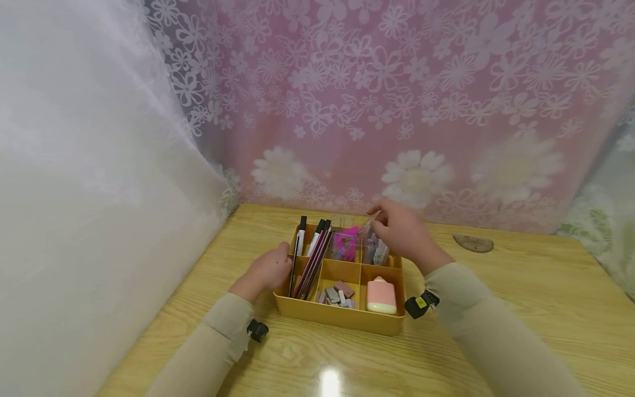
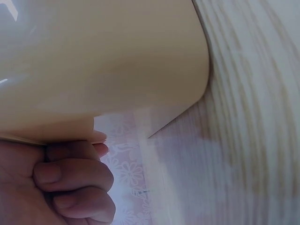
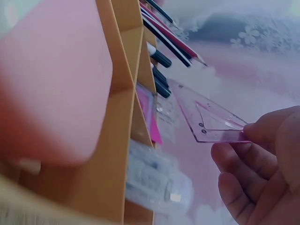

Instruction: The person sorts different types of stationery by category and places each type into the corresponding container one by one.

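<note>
My left hand point(image 1: 270, 268) grips the left side wall of a yellow divided organizer point(image 1: 337, 316); in the left wrist view its fingers point(image 2: 75, 174) curl by the box wall. Above the back right compartments my right hand point(image 1: 399, 229) pinches a clear pinkish set square point(image 3: 225, 136) between thumb and fingers. Pencils point(image 1: 313, 264) and black-capped markers point(image 1: 301, 236) lean in the left compartments. A bright pink item point(image 1: 350, 242) sits at the back middle, and clear bottle-like items point(image 3: 150, 176) at the back right. Small erasers point(image 1: 332, 295) fill the front middle; a pink bottle point(image 1: 381, 295) lies front right.
The organizer stands on a wood-grain table point(image 1: 317, 353). A brown half-round piece point(image 1: 473, 243) lies on the table to the right. Behind hangs a pink floral curtain point(image 1: 347, 138), and a white sheet point(image 1: 99, 193) borders the left side.
</note>
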### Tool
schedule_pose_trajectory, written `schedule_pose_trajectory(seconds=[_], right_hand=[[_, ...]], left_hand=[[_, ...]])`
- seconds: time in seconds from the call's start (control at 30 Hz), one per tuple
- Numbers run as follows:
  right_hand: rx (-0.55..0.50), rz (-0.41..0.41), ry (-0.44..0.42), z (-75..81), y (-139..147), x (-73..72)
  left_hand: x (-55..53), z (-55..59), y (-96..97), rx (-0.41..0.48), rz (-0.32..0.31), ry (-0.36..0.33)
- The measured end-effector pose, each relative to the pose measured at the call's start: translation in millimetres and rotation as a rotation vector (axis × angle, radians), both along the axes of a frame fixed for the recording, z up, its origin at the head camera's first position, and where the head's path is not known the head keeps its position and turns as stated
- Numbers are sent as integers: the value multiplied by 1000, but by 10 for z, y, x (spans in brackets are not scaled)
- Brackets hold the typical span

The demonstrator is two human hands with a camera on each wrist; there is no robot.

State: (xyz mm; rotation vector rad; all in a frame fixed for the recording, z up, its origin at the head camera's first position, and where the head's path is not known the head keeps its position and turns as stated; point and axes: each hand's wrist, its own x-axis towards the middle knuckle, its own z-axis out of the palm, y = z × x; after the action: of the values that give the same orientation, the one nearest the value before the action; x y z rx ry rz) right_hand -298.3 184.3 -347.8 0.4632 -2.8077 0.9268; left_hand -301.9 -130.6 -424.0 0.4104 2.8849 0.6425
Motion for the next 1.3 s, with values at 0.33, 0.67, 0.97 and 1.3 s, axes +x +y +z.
schedule_pose_trajectory(seconds=[0.33, 0.67, 0.97, 1.3], right_hand=[[46, 13, -105, -26, -262, -85], [85, 64, -153, -108, -327, -147], [85, 71, -175, -141, -262, -167], [123, 18, -123, -168, 251, -196]], left_hand=[[-5, -5, 9, 13, 24, -3], [-17, -25, -1, 23, 8, 8], [-9, -36, -9, 43, 14, -8], [-14, -32, -3, 39, 21, -8]])
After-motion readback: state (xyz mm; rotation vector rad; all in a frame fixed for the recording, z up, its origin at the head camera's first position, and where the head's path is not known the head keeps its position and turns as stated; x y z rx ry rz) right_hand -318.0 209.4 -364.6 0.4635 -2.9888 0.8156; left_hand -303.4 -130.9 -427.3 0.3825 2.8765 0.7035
